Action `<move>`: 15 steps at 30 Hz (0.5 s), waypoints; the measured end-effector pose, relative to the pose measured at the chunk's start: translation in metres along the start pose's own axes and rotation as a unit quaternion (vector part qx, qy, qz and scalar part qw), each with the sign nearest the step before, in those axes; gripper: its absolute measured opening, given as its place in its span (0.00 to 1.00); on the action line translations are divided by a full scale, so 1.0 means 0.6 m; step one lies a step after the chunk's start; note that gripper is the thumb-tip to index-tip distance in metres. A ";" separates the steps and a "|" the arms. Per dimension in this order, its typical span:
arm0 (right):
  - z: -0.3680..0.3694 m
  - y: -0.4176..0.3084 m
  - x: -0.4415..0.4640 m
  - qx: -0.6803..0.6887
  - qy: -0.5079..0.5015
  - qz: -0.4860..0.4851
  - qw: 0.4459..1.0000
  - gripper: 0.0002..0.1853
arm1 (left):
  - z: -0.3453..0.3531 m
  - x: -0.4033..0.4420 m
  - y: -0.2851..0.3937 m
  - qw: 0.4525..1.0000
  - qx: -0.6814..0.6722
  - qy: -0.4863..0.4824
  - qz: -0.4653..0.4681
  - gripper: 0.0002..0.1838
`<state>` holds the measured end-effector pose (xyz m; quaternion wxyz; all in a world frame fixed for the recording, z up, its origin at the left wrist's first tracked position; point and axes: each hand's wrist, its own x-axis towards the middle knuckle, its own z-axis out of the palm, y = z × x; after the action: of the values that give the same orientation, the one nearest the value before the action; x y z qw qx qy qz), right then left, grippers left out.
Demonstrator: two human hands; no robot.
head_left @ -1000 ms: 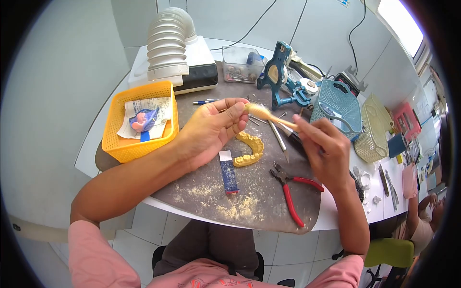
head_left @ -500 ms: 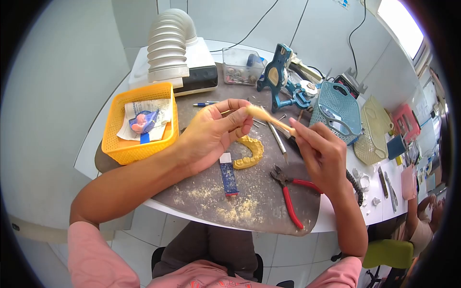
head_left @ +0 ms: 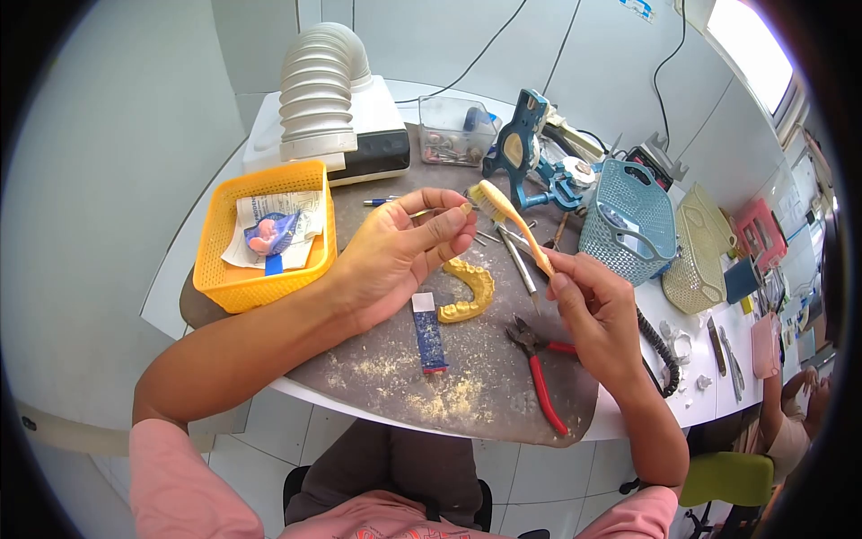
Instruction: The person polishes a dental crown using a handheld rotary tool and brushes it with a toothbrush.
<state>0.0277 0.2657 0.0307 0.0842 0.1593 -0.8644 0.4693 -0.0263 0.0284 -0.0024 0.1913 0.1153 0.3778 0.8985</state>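
Observation:
In my right hand [head_left: 597,310] is a toothbrush [head_left: 514,220] with a pale orange handle, its bristle head up and to the left. My left hand [head_left: 417,238] is closed in a pinch on a small yellowish piece [head_left: 466,208], too small to make out well, close beside the bristles. Below the hands a yellow dental arch model [head_left: 470,295] lies on the grey mat. Touching or nearly touching it is a blue strip [head_left: 429,337] with a white end. Red-handled cutting pliers [head_left: 541,382] rest open to the right.
A yellow basket [head_left: 208,269] with paper and a bagged pink item stands left. Behind are a ribbed hose unit [head_left: 316,99], a clear box [head_left: 455,148] and a blue articulator [head_left: 518,148]. A blue basket [head_left: 628,260] stands right. Yellow dust [head_left: 453,400] covers the mat's front. Another person sits far right.
The toothbrush has turned, so its head now stands higher and slightly apart from my left fingertips. My right hand has dropped a little and changed its grip on the handle.

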 end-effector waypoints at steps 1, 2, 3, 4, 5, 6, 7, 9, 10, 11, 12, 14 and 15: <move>0.001 -0.001 -0.001 0.000 0.000 0.000 1.000 0.15 | 0.003 0.000 -0.001 1.000 0.001 0.002 0.003 0.11; 0.001 -0.002 -0.002 0.003 -0.005 0.006 1.000 0.15 | 0.004 -0.001 -0.001 1.000 0.002 0.004 0.006 0.11; 0.002 -0.002 -0.003 0.007 -0.010 0.011 1.000 0.16 | 0.002 0.000 -0.001 1.000 0.002 0.004 0.006 0.11; 0.002 -0.002 -0.003 0.007 -0.010 0.011 1.000 0.16 | 0.000 0.000 -0.002 1.000 0.001 0.000 0.004 0.11; 0.003 0.000 -0.004 0.005 -0.013 0.009 1.000 0.17 | -0.002 0.001 -0.002 1.000 0.000 -0.004 0.003 0.11; 0.003 0.002 -0.003 0.003 -0.016 0.007 1.000 0.17 | -0.002 0.001 -0.001 1.000 0.000 -0.004 0.003 0.11; 0.002 0.003 -0.003 0.003 -0.016 0.007 1.000 0.17 | -0.002 0.001 0.000 1.000 0.000 -0.009 0.002 0.11; 0.000 0.005 -0.002 -0.058 -0.023 -0.030 0.998 0.18 | -0.002 0.001 0.000 1.000 0.001 -0.013 0.000 0.11; 0.000 0.002 -0.002 -0.057 -0.024 -0.029 0.998 0.18 | -0.001 0.000 0.000 1.000 0.005 -0.013 -0.002 0.11; -0.001 -0.003 -0.002 -0.077 -0.023 -0.040 0.996 0.18 | -0.001 0.000 0.000 1.000 0.009 -0.014 -0.005 0.11; -0.001 -0.006 -0.002 -0.097 -0.023 -0.051 0.994 0.18 | -0.003 0.001 0.000 1.000 0.009 -0.013 -0.005 0.11; 0.000 -0.002 0.000 -0.101 -0.007 -0.070 0.992 0.18 | -0.009 0.002 -0.002 0.999 0.010 -0.030 -0.011 0.11; -0.001 0.001 0.001 -0.105 0.009 -0.089 0.991 0.19 | -0.010 0.003 -0.002 0.999 0.010 -0.030 -0.012 0.11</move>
<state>0.0268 0.2662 0.0307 0.1496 0.2213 -0.8904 0.3685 -0.0295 0.0262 -0.0072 0.2124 0.1398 0.3823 0.8884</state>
